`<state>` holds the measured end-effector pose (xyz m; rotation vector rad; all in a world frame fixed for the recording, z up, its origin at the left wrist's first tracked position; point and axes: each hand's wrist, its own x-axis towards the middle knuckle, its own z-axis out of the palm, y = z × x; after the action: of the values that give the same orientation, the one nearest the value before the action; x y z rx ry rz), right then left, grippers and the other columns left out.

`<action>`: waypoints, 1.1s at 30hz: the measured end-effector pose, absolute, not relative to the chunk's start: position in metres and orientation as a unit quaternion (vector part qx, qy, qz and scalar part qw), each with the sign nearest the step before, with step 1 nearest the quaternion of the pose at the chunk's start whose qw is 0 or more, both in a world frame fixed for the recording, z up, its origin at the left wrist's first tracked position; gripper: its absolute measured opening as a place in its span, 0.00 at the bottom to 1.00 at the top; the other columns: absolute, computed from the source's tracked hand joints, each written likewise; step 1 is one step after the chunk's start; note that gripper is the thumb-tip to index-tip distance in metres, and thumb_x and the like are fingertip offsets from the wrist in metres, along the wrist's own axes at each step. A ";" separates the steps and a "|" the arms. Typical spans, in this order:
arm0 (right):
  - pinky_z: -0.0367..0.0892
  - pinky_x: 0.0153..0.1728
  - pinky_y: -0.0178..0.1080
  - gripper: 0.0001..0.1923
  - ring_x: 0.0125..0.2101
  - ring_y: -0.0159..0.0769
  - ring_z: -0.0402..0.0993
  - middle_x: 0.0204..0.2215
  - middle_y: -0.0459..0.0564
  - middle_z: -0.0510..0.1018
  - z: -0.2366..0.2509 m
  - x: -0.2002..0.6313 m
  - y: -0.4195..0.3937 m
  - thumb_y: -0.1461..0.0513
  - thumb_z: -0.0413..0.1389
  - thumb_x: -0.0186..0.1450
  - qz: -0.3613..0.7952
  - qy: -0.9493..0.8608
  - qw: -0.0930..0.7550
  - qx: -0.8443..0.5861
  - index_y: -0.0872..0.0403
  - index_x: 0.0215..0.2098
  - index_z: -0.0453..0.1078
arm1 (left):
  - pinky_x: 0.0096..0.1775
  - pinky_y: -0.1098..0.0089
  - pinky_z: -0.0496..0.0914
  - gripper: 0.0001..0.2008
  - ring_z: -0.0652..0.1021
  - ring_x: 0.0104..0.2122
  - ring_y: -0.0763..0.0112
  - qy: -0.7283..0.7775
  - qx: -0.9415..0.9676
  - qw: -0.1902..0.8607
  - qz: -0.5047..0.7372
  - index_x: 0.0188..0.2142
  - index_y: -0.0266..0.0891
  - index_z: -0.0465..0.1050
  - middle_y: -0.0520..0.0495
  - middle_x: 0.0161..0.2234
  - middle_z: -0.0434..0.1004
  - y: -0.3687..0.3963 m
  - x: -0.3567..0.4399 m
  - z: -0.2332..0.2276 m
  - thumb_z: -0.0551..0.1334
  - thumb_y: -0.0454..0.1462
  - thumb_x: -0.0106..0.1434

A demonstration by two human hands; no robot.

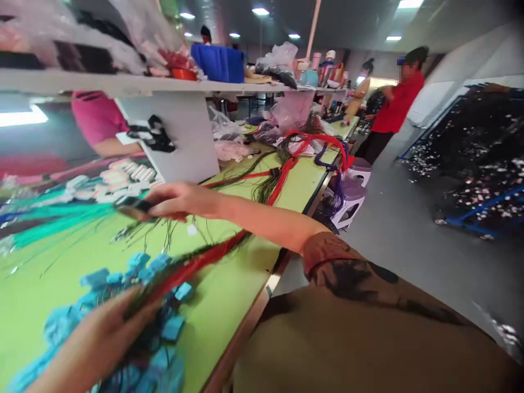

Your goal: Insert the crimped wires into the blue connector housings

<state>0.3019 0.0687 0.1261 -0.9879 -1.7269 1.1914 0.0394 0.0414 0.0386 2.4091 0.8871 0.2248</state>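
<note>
My left hand (108, 330), at the lower left, is closed around a bundle of red and black wires (208, 255). The bundle runs up and right from the fist and passes under my right forearm. Below and around that hand lie several light-blue foam-like pieces (96, 279) with thin wires among them. Stretched out to the left, my right hand (180, 201) pinches a small dark object (133, 206), too blurred to name. It is just above the ends of green wires (69, 218) and thin dark leads.
A white shelf (164, 84) with a blue bin (219, 63) and plastic bags stands along the bench (229, 305). More red and black wires (286, 164) lie farther along. Stools (347, 191) stand by the bench edge. A person in red (399, 103) stands in the aisle near a loaded rack (475, 142). Another person's pink sleeve (98, 120) shows behind the shelf.
</note>
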 end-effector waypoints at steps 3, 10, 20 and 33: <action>0.57 0.19 0.27 0.14 0.18 0.19 0.58 0.29 0.41 0.73 0.120 0.317 -0.019 0.53 0.60 0.63 0.494 -0.614 0.481 -0.384 0.55 0.40 0.69 | 0.21 0.70 0.64 0.17 0.69 0.17 0.71 0.486 0.794 0.348 0.109 0.30 0.42 0.69 0.57 0.16 0.66 0.030 0.055 0.084 0.58 0.52 0.61; 0.62 0.20 0.29 0.20 0.21 0.23 0.62 0.27 0.42 0.72 0.060 0.299 -0.083 0.48 0.67 0.53 0.495 -0.541 0.523 -0.435 0.53 0.31 0.70 | 0.25 0.71 0.59 0.12 0.65 0.20 0.75 0.499 0.779 0.351 0.144 0.29 0.38 0.71 0.54 0.19 0.65 0.019 0.070 0.130 0.66 0.44 0.53; 0.63 0.20 0.30 0.20 0.21 0.24 0.63 0.34 0.47 0.78 0.041 0.290 -0.098 0.47 0.64 0.56 0.585 -0.495 0.509 -0.393 0.53 0.36 0.70 | 0.26 0.71 0.60 0.08 0.67 0.20 0.76 0.494 0.776 0.377 0.109 0.32 0.35 0.74 0.52 0.21 0.70 -0.028 0.073 0.132 0.66 0.39 0.56; 0.57 0.13 0.25 0.13 0.17 0.20 0.65 0.34 0.53 0.82 0.046 0.300 -0.097 0.55 0.58 0.66 0.627 -0.281 0.508 -0.519 0.58 0.39 0.71 | 0.26 0.70 0.63 0.09 0.66 0.19 0.77 0.501 0.714 0.443 0.206 0.30 0.36 0.71 0.53 0.21 0.68 -0.007 0.067 0.100 0.68 0.38 0.54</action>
<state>0.2998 -0.0973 0.0459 -1.2513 -0.6781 1.5123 0.0666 -0.0074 0.0996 1.7721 1.2426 0.5112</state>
